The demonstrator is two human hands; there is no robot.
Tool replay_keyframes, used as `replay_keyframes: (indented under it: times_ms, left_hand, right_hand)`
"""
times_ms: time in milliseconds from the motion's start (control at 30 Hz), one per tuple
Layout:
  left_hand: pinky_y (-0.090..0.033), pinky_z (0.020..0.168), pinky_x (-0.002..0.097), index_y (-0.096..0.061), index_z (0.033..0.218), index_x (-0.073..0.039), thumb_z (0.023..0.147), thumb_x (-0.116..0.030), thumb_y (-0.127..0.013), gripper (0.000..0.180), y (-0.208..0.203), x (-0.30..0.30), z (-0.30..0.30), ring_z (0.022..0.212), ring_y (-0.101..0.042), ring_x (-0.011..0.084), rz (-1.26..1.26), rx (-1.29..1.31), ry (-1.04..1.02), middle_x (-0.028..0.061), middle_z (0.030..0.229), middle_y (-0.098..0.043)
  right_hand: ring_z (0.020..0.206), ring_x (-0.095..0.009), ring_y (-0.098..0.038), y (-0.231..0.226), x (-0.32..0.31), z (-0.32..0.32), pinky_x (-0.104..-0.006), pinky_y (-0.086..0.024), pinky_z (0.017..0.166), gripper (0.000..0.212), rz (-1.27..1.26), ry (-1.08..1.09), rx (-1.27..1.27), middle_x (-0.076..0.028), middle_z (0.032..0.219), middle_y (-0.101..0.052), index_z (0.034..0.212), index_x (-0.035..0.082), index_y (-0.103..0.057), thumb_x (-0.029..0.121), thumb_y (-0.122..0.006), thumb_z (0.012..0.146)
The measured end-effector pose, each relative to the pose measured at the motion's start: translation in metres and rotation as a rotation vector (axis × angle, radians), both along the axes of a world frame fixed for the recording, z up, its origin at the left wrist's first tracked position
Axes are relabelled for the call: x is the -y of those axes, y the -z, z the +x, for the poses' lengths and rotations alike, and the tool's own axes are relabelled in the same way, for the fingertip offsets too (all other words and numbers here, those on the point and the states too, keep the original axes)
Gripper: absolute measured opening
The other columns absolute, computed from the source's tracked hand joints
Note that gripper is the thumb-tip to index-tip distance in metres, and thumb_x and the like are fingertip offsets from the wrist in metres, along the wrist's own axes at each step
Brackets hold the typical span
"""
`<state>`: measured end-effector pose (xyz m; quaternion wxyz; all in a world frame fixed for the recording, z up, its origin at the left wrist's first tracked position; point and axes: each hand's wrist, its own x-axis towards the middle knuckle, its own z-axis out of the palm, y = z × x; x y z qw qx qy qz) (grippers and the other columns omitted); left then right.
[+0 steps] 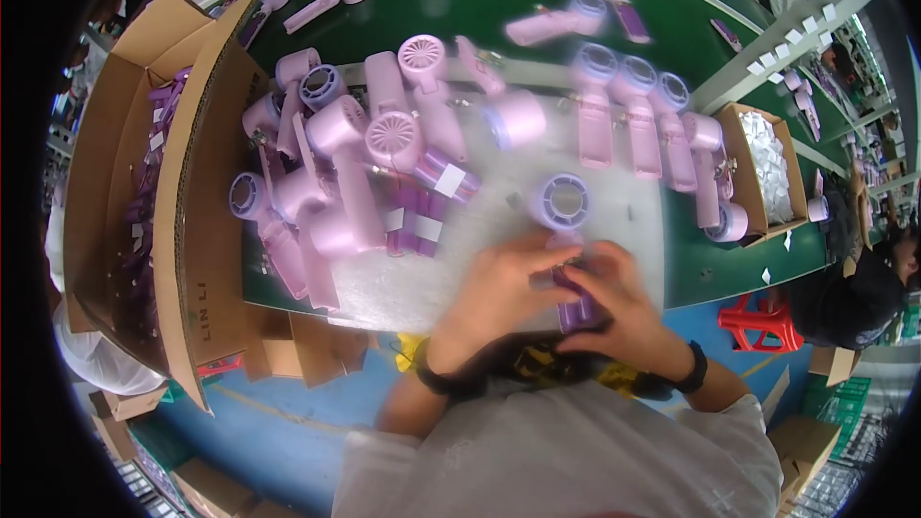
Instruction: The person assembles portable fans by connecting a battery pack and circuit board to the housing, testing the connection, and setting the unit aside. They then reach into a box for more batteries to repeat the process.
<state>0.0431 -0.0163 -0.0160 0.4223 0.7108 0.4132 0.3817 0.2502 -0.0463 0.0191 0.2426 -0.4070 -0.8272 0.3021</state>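
A pink handheld fan housing (562, 203) with a lavender ring head lies near the front edge of the white work mat (480, 221), its handle toward me. My left hand (494, 290) grips the handle from the left, fingertips pinched at its upper part. From the right, my right hand (622, 305) closes its thumb and fingers around the lower handle, where a purple battery pack (576, 312) shows between the hands. My fingers hide the exact contact, and any small part there cannot be made out. To the left lie more purple battery packs (414, 221) with white labels.
Pink fan bodies (336, 182) pile up on the mat's left, and several opened fan halves (641, 134) stand in a row at right. A tall cardboard box (216, 173) of purple packs borders the left; a small box of white pieces (767, 168) sits right. A red stool (758, 324) stands beyond the bench.
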Motion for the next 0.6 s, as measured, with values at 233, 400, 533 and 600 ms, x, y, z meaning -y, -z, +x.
replay_keyframes:
  times_ms: [233, 400, 533, 600]
  left_hand:
    - [-0.055, 0.075, 0.0345, -0.067, 0.122, -0.011, 0.071, -0.014, -0.085, 0.054, -0.009, 0.019, 0.019, 0.087, -0.067, 0.0287, 0.125, 0.096, -0.114, 0.0128, 0.116, -0.065]
    - [-0.055, 0.072, 0.0334, -0.063, 0.127, -0.01, 0.079, -0.012, -0.08, 0.051, -0.001, 0.01, 0.021, 0.081, -0.066, 0.0257, 0.163, 0.31, -0.177, 0.0122, 0.115, -0.065]
    - [-0.055, 0.069, 0.0334, -0.064, 0.124, -0.009, 0.082, -0.01, -0.077, 0.044, 0.008, 0.01, 0.018, 0.079, -0.066, 0.0244, 0.137, 0.26, -0.133, 0.0115, 0.111, -0.067]
    - [-0.054, 0.069, 0.0335, -0.065, 0.123, -0.009, 0.083, -0.009, -0.076, 0.041, 0.008, 0.01, 0.017, 0.079, -0.066, 0.0241, 0.155, 0.218, -0.093, 0.0112, 0.11, -0.067]
  right_hand:
    - [0.117, -0.027, -0.057, 0.012, 0.019, 0.006, -0.0384, -0.051, 0.094, 0.074, -0.255, 0.274, -0.211, -0.016, 0.133, -0.05, 0.138, 0.002, -0.041, 0.001, -0.079, 0.074]
    - [0.11, -0.023, -0.061, -0.051, -0.062, 0.013, -0.0338, -0.051, 0.093, 0.067, -0.557, 0.384, -0.597, -0.016, 0.128, -0.057, 0.14, 0.0, -0.04, -0.002, -0.068, 0.079]
    - [0.08, -0.017, -0.061, -0.063, -0.224, -0.044, -0.0294, -0.05, 0.075, 0.065, -0.528, 0.293, -0.516, -0.011, 0.097, -0.064, 0.138, -0.008, -0.041, 0.003, -0.068, 0.08]
    - [0.074, -0.019, -0.061, -0.048, -0.302, -0.07, -0.031, -0.051, 0.071, 0.05, -0.34, 0.403, -0.34, -0.011, 0.088, -0.064, 0.123, -0.007, -0.056, 0.009, -0.072, 0.078]
